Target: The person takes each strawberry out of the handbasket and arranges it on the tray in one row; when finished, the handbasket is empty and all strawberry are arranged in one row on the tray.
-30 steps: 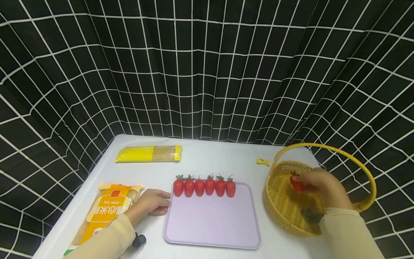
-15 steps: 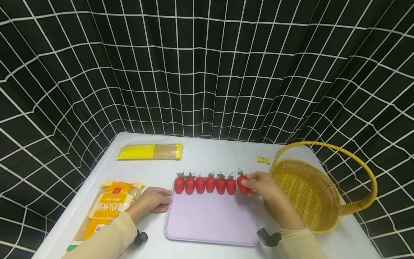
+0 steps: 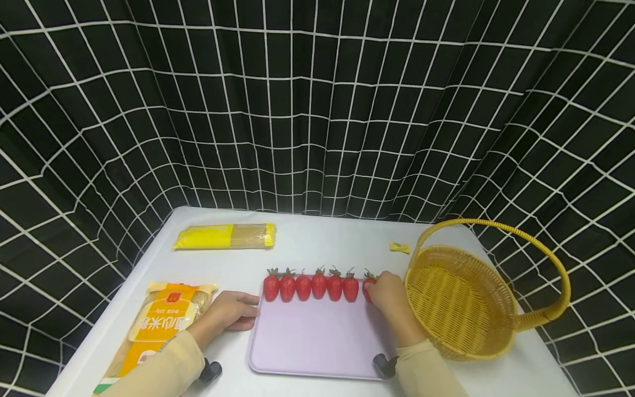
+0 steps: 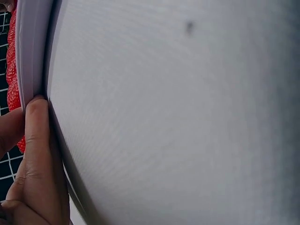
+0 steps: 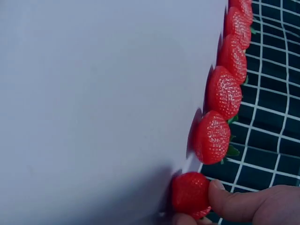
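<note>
Along the far edge of a pale purple tray (image 3: 317,342) several red strawberries (image 3: 319,285) lie in a row, leaves pointing away. At the row's right end my right hand (image 3: 393,300) pinches one more strawberry (image 5: 191,193) between thumb and fingers, low at the tray's far right corner. A small gap parts it from its neighbour (image 5: 212,138) in the right wrist view. My left hand (image 3: 230,311) rests at the tray's left edge, its fairly straight fingers (image 4: 36,126) touching the rim.
A wicker basket (image 3: 458,309) with a tall handle stands right of the tray, close to my right forearm. An orange bag (image 3: 163,320) lies at left, a yellow noodle pack (image 3: 225,236) at the back left. A small yellow packet (image 3: 399,247) lies behind the tray.
My right hand has carried a strawberry from the basket leftward to the row's right end and lowered it to the tray's far corner. The left hand has stayed at the tray's edge.
</note>
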The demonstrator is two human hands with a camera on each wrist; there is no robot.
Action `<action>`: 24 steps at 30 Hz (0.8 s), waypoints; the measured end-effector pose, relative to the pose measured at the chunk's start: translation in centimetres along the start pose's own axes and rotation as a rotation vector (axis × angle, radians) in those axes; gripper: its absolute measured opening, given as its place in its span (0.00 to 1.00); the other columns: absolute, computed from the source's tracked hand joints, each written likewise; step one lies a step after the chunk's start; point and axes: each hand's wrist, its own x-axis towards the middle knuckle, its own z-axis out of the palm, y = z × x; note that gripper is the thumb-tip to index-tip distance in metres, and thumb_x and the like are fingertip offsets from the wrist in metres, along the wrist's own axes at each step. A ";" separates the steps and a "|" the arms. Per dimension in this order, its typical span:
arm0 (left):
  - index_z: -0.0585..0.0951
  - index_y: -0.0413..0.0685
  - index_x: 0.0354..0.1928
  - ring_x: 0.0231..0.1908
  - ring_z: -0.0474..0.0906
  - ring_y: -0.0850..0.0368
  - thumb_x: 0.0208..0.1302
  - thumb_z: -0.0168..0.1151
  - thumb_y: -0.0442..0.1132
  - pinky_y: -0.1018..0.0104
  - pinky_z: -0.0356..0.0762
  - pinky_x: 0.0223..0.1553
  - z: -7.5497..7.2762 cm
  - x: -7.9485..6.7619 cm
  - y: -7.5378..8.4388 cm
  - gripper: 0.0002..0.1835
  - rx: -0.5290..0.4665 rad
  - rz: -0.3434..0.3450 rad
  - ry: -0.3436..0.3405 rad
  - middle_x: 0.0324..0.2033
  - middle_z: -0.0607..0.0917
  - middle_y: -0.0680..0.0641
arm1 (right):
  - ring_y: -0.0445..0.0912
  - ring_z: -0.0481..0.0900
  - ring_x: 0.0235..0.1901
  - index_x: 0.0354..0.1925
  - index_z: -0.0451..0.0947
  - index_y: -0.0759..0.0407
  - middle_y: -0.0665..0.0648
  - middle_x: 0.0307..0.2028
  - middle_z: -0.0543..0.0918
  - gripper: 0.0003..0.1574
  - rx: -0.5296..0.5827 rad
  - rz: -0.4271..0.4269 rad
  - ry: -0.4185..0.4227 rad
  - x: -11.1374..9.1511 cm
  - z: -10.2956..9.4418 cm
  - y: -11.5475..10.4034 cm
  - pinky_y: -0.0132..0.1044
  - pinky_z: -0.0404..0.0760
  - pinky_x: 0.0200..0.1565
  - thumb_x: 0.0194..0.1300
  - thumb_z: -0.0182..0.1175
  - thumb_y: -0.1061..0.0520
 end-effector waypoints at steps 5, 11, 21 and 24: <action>0.80 0.34 0.55 0.27 0.82 0.56 0.56 0.68 0.30 0.64 0.87 0.31 0.1 0.1 0.1 0.23 0.016 -0.007 0.003 0.31 0.84 0.44 | 0.53 0.75 0.25 0.34 0.79 0.73 0.64 0.26 0.80 0.18 0.030 0.000 -0.022 0.0 -0.1 -0.2 0.44 0.80 0.26 0.63 0.64 0.54; 0.80 0.35 0.56 0.27 0.82 0.56 0.57 0.68 0.31 0.64 0.87 0.31 0.4 0.3 0.3 0.23 0.039 0.002 -0.010 0.31 0.84 0.45 | 0.53 0.76 0.27 0.40 0.77 0.74 0.65 0.30 0.81 0.19 0.063 0.057 -0.043 -0.3 -0.1 0.1 0.43 0.81 0.27 0.65 0.62 0.55; 0.73 0.34 0.60 0.26 0.81 0.54 0.61 0.65 0.40 0.63 0.84 0.27 0.5 -0.5 1.2 0.27 0.227 0.068 0.027 0.31 0.83 0.45 | 0.61 0.81 0.43 0.67 0.57 0.72 0.72 0.49 0.78 0.46 0.244 0.044 -0.014 -2.7 -2.4 -1.3 0.54 0.85 0.42 0.65 0.64 0.46; 0.69 0.38 0.64 0.28 0.79 0.55 0.63 0.63 0.45 0.63 0.80 0.26 0.2 -2.4 3.3 0.30 0.428 0.207 0.126 0.35 0.83 0.47 | 0.63 0.78 0.49 0.72 0.47 0.68 0.72 0.55 0.75 0.60 0.290 -0.066 -0.019 -4.7 -4.1 -2.4 0.59 0.82 0.49 0.58 0.71 0.44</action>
